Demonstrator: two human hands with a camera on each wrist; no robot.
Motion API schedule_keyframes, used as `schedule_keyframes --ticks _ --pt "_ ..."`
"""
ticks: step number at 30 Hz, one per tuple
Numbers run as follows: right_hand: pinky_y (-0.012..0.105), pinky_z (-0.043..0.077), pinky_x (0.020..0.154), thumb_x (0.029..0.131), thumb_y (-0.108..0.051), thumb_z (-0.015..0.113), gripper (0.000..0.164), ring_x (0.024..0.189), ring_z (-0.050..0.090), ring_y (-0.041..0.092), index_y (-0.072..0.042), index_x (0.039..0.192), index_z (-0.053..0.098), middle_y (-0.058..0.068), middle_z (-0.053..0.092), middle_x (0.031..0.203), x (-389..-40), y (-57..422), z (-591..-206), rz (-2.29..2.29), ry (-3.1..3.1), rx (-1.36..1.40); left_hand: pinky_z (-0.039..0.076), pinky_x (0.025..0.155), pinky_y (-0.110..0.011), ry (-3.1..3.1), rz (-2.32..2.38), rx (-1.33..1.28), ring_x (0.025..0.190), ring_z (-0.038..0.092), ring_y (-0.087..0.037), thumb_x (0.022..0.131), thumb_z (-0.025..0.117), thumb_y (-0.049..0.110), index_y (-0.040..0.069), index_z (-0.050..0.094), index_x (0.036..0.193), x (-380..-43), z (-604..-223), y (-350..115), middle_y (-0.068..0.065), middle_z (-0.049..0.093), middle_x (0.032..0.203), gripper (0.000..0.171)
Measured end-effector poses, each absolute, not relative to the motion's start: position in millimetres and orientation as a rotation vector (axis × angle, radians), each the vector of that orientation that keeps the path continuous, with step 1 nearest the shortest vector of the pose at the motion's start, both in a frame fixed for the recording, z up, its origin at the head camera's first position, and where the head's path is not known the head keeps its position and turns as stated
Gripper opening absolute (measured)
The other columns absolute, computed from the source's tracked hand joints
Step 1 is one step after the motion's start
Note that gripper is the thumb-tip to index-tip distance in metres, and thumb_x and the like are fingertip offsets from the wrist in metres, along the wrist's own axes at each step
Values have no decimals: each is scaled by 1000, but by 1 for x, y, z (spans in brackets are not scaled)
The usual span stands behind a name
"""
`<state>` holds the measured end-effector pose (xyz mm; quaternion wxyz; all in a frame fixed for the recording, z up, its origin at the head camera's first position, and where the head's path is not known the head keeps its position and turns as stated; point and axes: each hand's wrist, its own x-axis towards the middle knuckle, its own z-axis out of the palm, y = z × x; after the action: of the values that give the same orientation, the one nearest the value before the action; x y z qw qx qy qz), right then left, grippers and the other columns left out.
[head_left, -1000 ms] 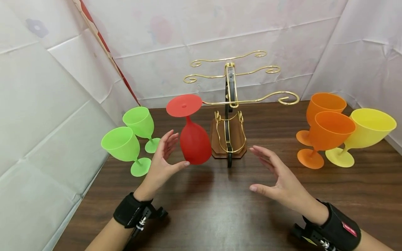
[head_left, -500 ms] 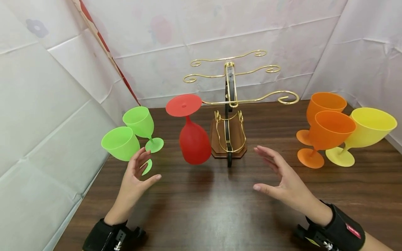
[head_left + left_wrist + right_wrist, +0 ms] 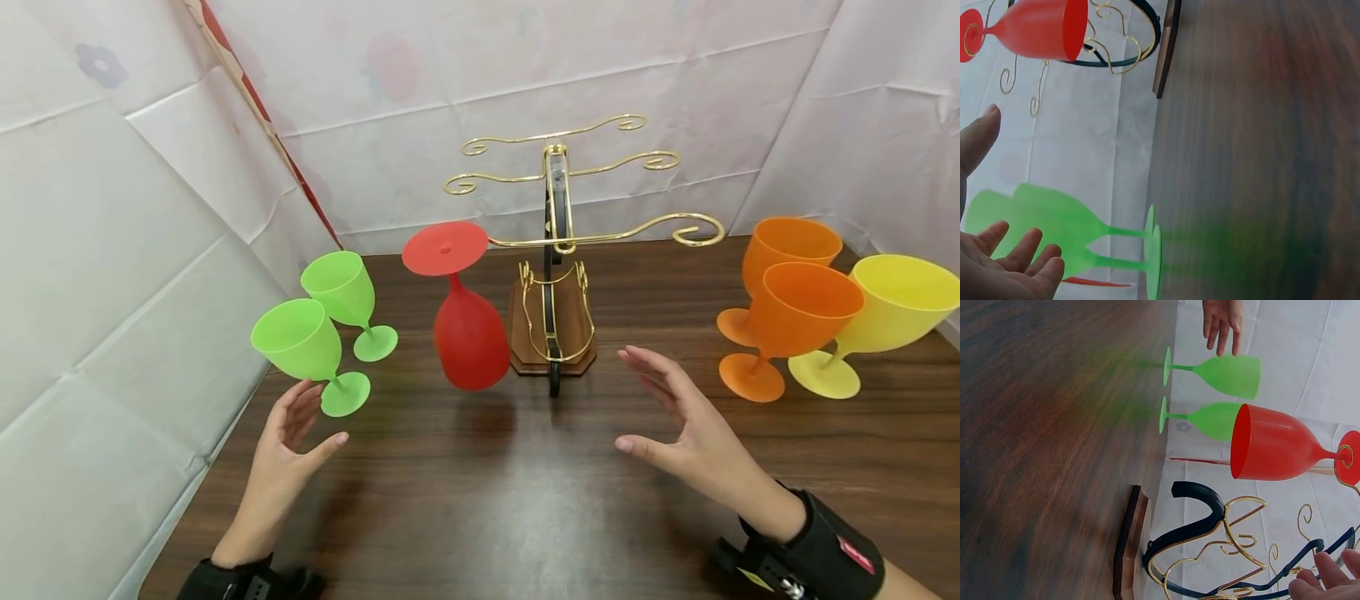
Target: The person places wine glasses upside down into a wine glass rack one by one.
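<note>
Table: edge at 9 o'clock of left hand; I see wood spanning to right hand.
Fingers: parted on both hands, grasping nothing.
Front green goblet: upright, just beside left fingers at 1 o'clock, contact unclear.
Red goblet: inverted on rack, 2 o'clock from left hand.

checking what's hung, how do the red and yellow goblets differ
The red goblet hangs upside down from the rack; the yellow goblet stands upright on the table. In the head view, an orange goblet partly hides the yellow goblet; nothing covers the red goblet. Both have round feet.
</note>
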<state>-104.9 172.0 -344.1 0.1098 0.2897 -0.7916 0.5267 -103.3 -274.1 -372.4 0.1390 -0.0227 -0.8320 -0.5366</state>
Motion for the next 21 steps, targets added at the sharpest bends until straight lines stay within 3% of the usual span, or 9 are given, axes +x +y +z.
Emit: schedule_keyframes --ticks 4,7,10,14,21 --pt "13 28 106 70 7 77 87 133 33 4 -4 143 30 -4 38 143 -105 174 -345 1546 -2328 844 33 94 -6 -2493 -1477 72 124 41 -11 82 74 10 8 28 145 -105 -371 -280 -14 41 138 78" --pt "13 28 106 70 7 77 87 133 33 4 -4 143 30 4 39 143 -105 175 -345 1541 -2331 832 33 91 -4 -2519 -1434 191 122 41 -13 83 73 17 6 29 144 -111 -371 -285 -13 41 137 77" --pt "12 28 106 71 7 77 87 133 33 3 -3 143 30 4 39 143 -105 176 -345 1530 -2337 819 34 90 -6 -2506 -1435 277 120 41 -15 84 73 20 6 28 144 -120 -372 -290 -13 41 136 76" --pt "12 28 106 71 6 77 87 133 33 3 -6 143 31 -5 39 143 -105 178 -345 1527 -2344 805 33 100 -19 -2460 -1493 322 121 40 -17 85 71 20 9 27 145 -131 -373 -297 -10 38 137 75" --pt "13 28 106 71 6 77 88 134 33 3 -11 144 31 0 39 143 -104 180 -346 1535 -2341 803 28 108 -40 -2404 -1604 267 130 34 -26 85 71 16 16 21 148 -145 -373 -304 -12 31 144 81"
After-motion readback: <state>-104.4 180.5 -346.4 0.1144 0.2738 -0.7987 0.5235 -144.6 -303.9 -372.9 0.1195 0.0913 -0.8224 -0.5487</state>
